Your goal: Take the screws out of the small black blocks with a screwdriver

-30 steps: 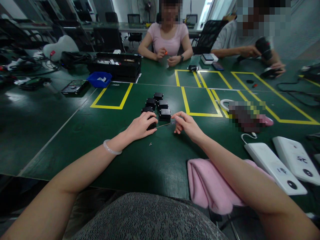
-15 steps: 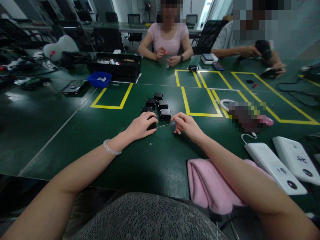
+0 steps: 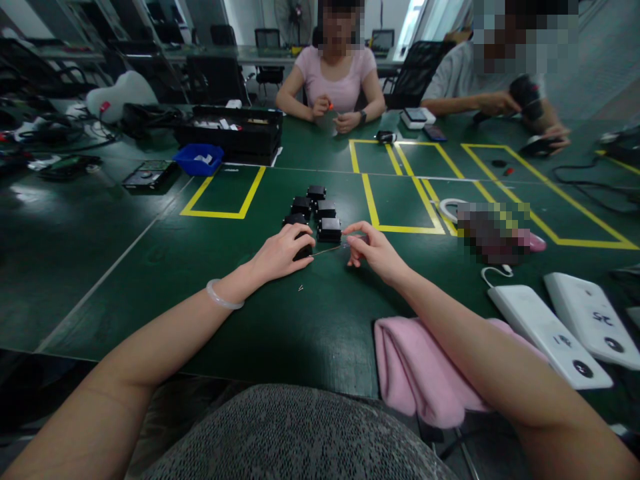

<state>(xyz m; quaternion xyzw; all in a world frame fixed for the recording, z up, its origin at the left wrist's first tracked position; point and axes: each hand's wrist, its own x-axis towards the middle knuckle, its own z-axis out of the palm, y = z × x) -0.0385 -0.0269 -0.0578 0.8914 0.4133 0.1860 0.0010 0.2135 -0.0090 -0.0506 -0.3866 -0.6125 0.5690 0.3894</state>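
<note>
At the frame's centre, the left hand [image 3: 280,253] is clasping a black box [image 3: 303,251] while the right hand [image 3: 374,251] is pinching a thin tool [image 3: 327,251] angled against it, barely shifting since a second ago, so work is seemingly continuing.

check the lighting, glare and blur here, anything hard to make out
Head view: dim overall, pale glare on the green table at far left; head view: pixel blocks mask most of a pink-ended item at right; head view: the thin shaft shows, but its end at the right hand is too faint to tell.
</note>
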